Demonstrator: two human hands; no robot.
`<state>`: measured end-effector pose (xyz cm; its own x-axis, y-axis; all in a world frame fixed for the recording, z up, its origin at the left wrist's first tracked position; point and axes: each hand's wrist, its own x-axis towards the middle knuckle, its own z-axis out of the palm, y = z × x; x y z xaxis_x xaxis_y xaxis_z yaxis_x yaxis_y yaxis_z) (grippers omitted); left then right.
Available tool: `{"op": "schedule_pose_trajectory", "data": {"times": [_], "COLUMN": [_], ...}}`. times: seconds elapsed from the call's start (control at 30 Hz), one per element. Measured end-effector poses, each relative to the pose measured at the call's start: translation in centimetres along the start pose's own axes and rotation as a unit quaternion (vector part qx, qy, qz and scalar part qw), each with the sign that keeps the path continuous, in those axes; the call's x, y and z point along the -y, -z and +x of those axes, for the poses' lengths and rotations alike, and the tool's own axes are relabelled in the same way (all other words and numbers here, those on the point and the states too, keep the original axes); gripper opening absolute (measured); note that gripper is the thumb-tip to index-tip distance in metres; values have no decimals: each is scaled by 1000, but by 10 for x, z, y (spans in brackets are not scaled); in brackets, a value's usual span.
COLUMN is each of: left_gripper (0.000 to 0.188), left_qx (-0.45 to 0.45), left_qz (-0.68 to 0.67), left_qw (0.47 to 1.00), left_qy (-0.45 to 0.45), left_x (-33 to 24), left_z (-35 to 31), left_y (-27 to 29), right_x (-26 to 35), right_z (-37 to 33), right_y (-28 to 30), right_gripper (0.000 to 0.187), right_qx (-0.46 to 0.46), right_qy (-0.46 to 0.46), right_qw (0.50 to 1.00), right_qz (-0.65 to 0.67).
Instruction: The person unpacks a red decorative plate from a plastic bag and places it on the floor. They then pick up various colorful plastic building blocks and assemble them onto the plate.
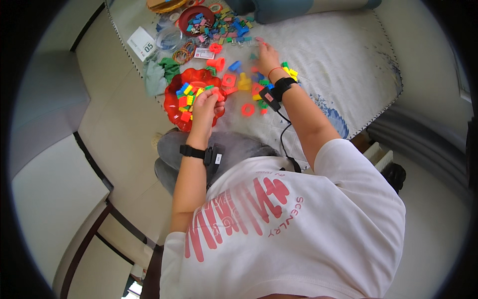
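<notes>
At frame centre-left the left hand (205, 104) pinches a red piece (219, 95) over the red tray (172, 102), while the right hand (267, 57), fingers spread, touches loose blocks (234, 37) further up.

The left hand (205, 105) is curled around a small red piece (219, 95), so most of that piece is hidden. The right hand's (267, 57) fingertips are blurry. A basket (164, 5) is cut off at the top edge. The toys in the far bowl (195, 19) are too tiny to tell apart.
</notes>
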<state>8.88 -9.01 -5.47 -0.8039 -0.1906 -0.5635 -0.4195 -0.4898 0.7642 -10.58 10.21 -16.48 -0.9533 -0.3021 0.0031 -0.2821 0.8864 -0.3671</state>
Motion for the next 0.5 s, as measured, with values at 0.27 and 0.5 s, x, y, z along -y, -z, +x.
{"op": "schedule_pose_trajectory", "data": {"times": [0.27,0.5], "left_gripper": [24,30], "left_qx": [0,23], "left_qz": [2,-35], "left_qw": [1000,999], "left_qy": [-3,-26], "left_x": [1,1], "left_z": [-1,-3], "left_y": [17,10], "right_x": [8,14], "right_z": [-14,11], "right_y": [9,7], "right_gripper": [57,35], "right_qx": [91,46], "right_qy": [15,-94], "right_qw": [974,982], "right_qz": [208,156]}}
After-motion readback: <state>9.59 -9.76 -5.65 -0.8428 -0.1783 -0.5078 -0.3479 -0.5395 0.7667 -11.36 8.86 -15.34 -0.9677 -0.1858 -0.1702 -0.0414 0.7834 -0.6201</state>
